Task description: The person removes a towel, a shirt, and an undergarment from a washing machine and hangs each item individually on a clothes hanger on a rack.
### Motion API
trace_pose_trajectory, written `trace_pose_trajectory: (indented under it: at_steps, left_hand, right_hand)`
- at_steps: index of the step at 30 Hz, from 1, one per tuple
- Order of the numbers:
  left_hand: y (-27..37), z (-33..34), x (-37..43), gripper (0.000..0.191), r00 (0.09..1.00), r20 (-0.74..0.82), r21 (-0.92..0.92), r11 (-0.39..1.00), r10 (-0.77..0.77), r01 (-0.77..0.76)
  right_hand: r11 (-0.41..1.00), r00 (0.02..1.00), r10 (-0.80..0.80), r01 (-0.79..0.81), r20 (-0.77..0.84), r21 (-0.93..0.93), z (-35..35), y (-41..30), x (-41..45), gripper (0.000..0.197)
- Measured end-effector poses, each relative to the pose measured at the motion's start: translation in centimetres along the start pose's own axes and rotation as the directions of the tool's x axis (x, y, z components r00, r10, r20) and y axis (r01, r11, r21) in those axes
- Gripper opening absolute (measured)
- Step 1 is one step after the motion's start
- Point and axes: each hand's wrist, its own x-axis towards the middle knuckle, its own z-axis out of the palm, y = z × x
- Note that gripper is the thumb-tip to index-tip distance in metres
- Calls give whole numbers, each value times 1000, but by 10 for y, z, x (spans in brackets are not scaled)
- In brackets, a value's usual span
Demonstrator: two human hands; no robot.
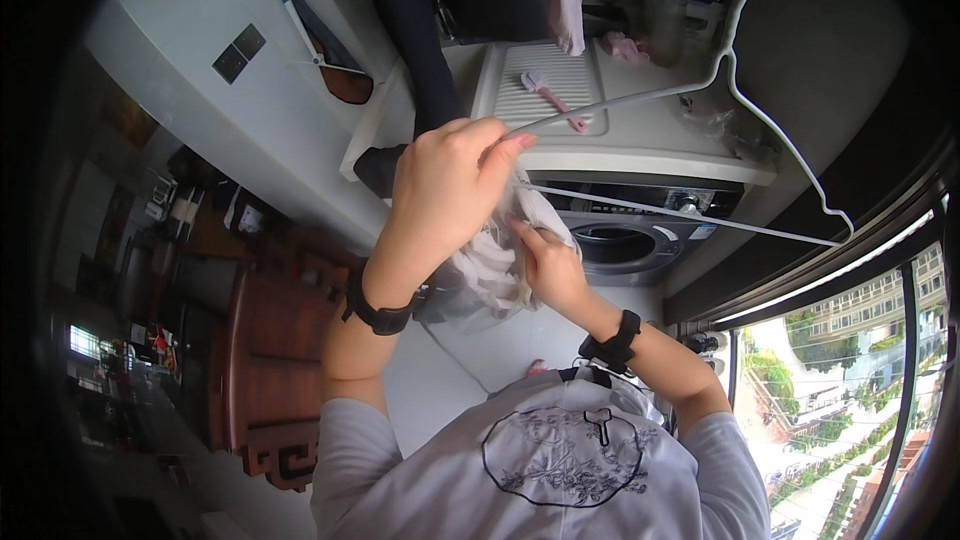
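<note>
My left hand [454, 187] grips one end of a white clothes hanger [622, 101], thumb and fingers pinched on its bar. The hanger's other end reaches out to the right, in front of the washing machine. Below that grip hangs a pale, crumpled garment [487, 262] with a sheer part. My right hand [551, 262] is at the garment's right side, its fingers curled into the cloth. Part of the cloth is hidden behind both hands, and I cannot tell how much of it is on the hanger.
A dark front-loading washing machine [630, 244] stands under a white counter [652, 139]. A pink-handled brush [555, 101] lies on its ribbed washboard area. Dark trousers [405, 30] and a pink garment [568, 0] hang above. Left stands a carved wooden chair [277, 382]; right is a window [840, 390].
</note>
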Motion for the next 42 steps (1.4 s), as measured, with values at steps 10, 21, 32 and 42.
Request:
trace_pose_trajectory:
  at_steps: [10, 21, 32, 42]
  left_hand:
    - [2, -9, -6, 19, 997, 73, -67, 998, -7, 12]
    - [16, -15, -14, 27, 992, 114, -225, 972, -46, 71]
    - [-109, -20, -29, 25, 990, -24, -9, 991, -137, 137]
    - [-116, -7, -33, 22, 998, 0, -105, 993, -59, 58]
  right_hand:
    - [932, 936, 326, -342, 136, 117, 14, 64, 3, 52]
    - [787, 811, 582, -543, 59, -293, 41, 107, 2, 46]
    - [419, 762, 201, -635, 616, 649, -152, 87, -8, 16]
    - [654, 750, 619, -656, 233, 376, -192, 24, 7, 20]
